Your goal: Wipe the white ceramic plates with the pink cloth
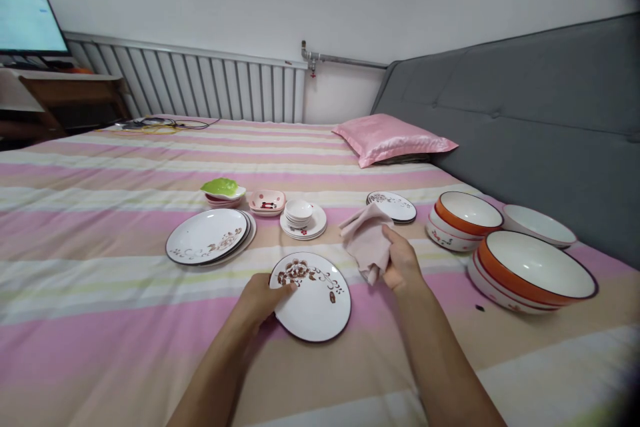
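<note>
My left hand (263, 299) grips the left rim of a white plate with a brown flower pattern (315, 300), thumb on top, over the striped bedspread (100, 267). My right hand (400, 263) is closed on a crumpled pale pink cloth (367, 240), held just right of the plate and apart from it.
A stack of larger flowered plates (210, 237) lies to the left. Behind are a green leaf dish (223, 188), a pink square dish (267, 202), small saucers with cups (303, 219) and another plate (393, 207). Orange-rimmed bowls (535, 273) stand at right. A pink pillow (393, 139) lies by the grey headboard.
</note>
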The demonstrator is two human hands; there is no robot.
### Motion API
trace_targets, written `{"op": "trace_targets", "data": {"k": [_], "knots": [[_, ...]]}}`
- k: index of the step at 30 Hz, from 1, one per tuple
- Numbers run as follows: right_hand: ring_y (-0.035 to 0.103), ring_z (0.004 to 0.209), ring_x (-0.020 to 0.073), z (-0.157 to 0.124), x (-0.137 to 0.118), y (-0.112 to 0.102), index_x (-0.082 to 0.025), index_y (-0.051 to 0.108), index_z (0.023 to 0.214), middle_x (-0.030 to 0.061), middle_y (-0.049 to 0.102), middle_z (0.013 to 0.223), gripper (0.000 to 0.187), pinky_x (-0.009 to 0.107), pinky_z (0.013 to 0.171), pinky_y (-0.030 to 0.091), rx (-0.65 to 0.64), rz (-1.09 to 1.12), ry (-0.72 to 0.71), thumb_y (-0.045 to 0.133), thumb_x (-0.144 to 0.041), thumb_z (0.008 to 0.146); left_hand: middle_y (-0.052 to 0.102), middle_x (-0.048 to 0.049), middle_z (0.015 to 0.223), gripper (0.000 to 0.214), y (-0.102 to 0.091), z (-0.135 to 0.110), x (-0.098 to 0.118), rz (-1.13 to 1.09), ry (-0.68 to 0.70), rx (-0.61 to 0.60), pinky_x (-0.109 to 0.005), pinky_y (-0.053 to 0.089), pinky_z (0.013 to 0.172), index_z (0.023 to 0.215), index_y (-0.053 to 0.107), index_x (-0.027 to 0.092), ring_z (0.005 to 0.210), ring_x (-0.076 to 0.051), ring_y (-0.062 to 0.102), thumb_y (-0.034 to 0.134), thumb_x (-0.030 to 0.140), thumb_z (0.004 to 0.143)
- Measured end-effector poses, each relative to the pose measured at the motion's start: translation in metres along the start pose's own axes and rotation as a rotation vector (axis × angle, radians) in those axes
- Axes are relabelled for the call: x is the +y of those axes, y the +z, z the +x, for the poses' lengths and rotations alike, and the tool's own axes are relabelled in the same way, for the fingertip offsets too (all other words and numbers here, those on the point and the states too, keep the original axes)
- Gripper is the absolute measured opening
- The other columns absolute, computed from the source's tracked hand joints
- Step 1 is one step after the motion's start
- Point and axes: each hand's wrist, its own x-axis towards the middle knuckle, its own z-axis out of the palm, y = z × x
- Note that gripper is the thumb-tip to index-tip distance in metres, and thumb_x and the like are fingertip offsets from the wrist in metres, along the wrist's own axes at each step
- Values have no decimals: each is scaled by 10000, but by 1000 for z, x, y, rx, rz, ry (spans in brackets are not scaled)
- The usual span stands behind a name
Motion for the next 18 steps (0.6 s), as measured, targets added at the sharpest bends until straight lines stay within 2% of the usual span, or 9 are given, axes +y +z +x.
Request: {"op": "trace_targets", "data": {"k": [2,4,7,10,15,18], "knots": [[599,496,180,-3,-2,3,-191,549,899,42,654,621,335,240,358,400,103,145,150,449,-505,836,714,-151,773,369,4,-3,3,-153,-30,-56,-294,452,541,824,671,69,672,-258,650,699,374,618],[569,434,161,-8,-5,4,-181,556,864,20,629,553,284,220,326,377,141,206,230,487,-455,835,719,-155,817,337,7,-7,7,-242,-31,-64,-304,481,613,872,669,75,730,-255,658,680,335,657],[534,375,146,-13,-8,4,-160,577,814,7,604,501,233,214,305,368,14,169,224,548,-391,816,721,-154,859,351,11,-10,11,-357,-45,-74,-319,498,663,986,645,98,775,-253,663,653,308,705],[562,404,152,-12,-9,2,-155,595,831,22,641,550,218,218,317,388,-88,245,257,550,-369,823,718,-158,889,386,11,-11,12,-418,-33,-101,-329,506,680,1027,628,105,800,-260,665,660,325,711],[615,483,156,2,-2,-2,-165,570,853,16,657,569,170,214,360,428,121,425,372,454,-285,887,711,-165,925,409,9,-10,10,-386,-27,-86,-320,508,662,1006,626,103,785,-255,670,672,378,705],[625,503,167,5,-1,-2,-153,558,827,32,653,564,184,236,397,458,112,428,421,421,-252,898,708,-174,932,429,7,-9,9,-398,-45,-74,-330,515,664,1009,626,109,809,-270,671,681,397,696]]}}
